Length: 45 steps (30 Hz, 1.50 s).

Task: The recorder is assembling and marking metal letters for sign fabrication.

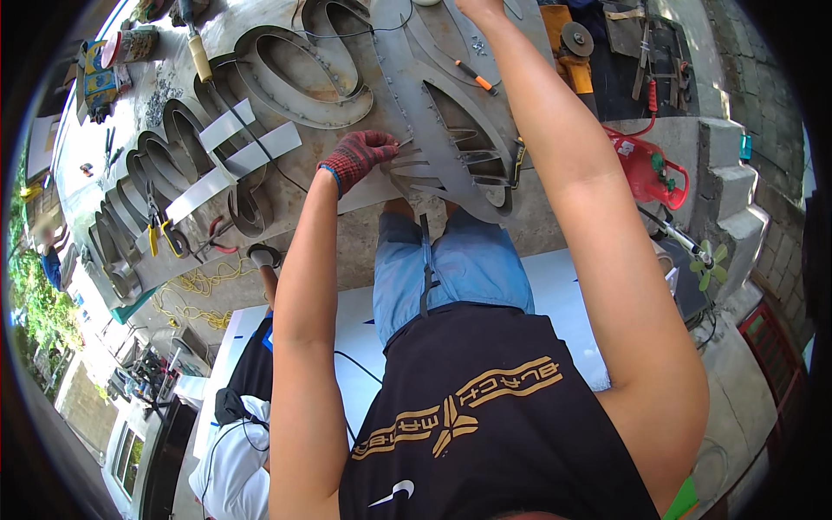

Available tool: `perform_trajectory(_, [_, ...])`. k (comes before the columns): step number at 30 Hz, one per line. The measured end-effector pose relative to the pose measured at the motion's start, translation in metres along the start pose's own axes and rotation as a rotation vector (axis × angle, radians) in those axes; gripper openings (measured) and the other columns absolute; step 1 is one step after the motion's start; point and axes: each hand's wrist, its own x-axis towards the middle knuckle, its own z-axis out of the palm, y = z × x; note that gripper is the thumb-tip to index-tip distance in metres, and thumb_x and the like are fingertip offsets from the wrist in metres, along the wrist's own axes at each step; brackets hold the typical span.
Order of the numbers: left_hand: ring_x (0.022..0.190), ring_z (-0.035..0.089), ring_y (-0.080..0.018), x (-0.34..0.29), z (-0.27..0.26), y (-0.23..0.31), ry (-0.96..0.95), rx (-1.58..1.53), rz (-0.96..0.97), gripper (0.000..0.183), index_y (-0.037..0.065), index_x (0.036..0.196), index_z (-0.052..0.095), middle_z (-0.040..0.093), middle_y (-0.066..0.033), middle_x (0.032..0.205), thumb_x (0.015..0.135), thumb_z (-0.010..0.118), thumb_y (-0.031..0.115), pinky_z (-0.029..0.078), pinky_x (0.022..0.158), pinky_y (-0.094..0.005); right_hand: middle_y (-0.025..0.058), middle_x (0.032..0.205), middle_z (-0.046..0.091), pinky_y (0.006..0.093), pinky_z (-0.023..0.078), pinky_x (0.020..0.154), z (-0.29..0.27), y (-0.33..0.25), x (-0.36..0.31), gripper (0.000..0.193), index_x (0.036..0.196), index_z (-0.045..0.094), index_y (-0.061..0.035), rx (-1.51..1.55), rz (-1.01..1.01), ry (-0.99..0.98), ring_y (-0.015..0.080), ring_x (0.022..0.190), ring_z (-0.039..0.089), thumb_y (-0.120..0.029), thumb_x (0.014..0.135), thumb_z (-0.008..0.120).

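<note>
My left hand (355, 161), in a red and black knit glove, is closed with its fingertips pinched together. They sit beside the edge of a large grey sheet-metal letter (451, 147) with curved strips standing up on it; what they pinch is too small to make out. My right arm stretches far across the table, and my bare right hand (478, 9) is partly cut off by the top edge, so its fingers do not show. Between the hands, an orange and black pen-like tool (476, 76) lies on the metal. A dark cable (251, 128) runs left of my glove.
Several curled sheet-metal letters (299, 74) cover the table's left, with flat strips (247, 154) across them. Yellow-handled pliers (154, 227) lie near the front edge. An angle grinder (575, 52) and red tool (646, 169) are at right. Another person (238, 451) is at lower left.
</note>
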Motion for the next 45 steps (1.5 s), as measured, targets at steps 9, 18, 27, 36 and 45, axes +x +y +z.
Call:
perform_trajectory(9, [0.097, 0.063, -0.0094, 0.008, -0.004, -0.011, -0.038, 0.038, 0.017, 0.032, 0.006, 0.120, 0.075, 0.074, 0.0009, 0.107, 0.092, 0.077, 0.023, 0.050, 0.091, -0.0285, 0.0176, 0.086, 0.074, 0.0430, 0.056, 0.075, -0.034, -0.007, -0.025, 0.024, 0.098, 0.072, -0.0009, 0.175, 0.035, 0.078, 0.0336, 0.082, 0.072, -0.024, 0.092, 0.068])
perform_trajectory(18, [0.098, 0.063, -0.0132, 0.018, -0.007, -0.007, -0.052, 0.066, -0.038, 0.034, 0.011, 0.121, 0.076, 0.075, -0.0016, 0.108, 0.091, 0.077, 0.028, 0.049, 0.092, -0.0312, 0.0083, 0.073, 0.069, 0.0342, 0.051, 0.060, -0.132, -0.013, -0.186, 0.016, 0.096, 0.069, 0.0012, 0.536, 0.290, 0.102, 0.0169, 0.063, 0.065, -0.014, 0.098, 0.066])
perform_trajectory(27, [0.072, 0.052, -0.0084, 0.026, -0.003, -0.005, -0.081, 0.043, -0.033, 0.029, 0.016, 0.118, 0.076, 0.066, 0.0057, 0.090, 0.094, 0.078, 0.031, 0.045, 0.065, -0.0251, 0.0091, 0.079, 0.074, 0.0318, 0.057, 0.066, -0.111, -0.037, -0.389, 0.017, 0.096, 0.071, 0.0007, 0.466, 0.541, 0.348, 0.0171, 0.073, 0.074, -0.016, 0.096, 0.070])
perform_trajectory(36, [0.085, 0.059, -0.0118, 0.027, -0.008, -0.003, -0.130, -0.005, -0.079, 0.034, 0.016, 0.121, 0.075, 0.070, 0.0026, 0.100, 0.093, 0.078, 0.036, 0.050, 0.076, -0.0288, 0.0122, 0.079, 0.073, 0.0361, 0.058, 0.066, -0.049, -0.051, -0.388, 0.013, 0.095, 0.070, 0.0001, 0.358, 0.549, 0.454, 0.0246, 0.069, 0.075, -0.013, 0.093, 0.070])
perform_trajectory(45, [0.088, 0.060, -0.0125, 0.023, -0.006, 0.001, -0.121, -0.005, -0.089, 0.033, 0.016, 0.121, 0.075, 0.070, 0.0016, 0.101, 0.094, 0.077, 0.035, 0.051, 0.076, -0.0280, 0.0132, 0.079, 0.073, 0.0375, 0.057, 0.065, -0.034, -0.046, -0.383, 0.011, 0.091, 0.068, -0.0010, 0.315, 0.565, 0.509, 0.0263, 0.068, 0.074, -0.012, 0.092, 0.070])
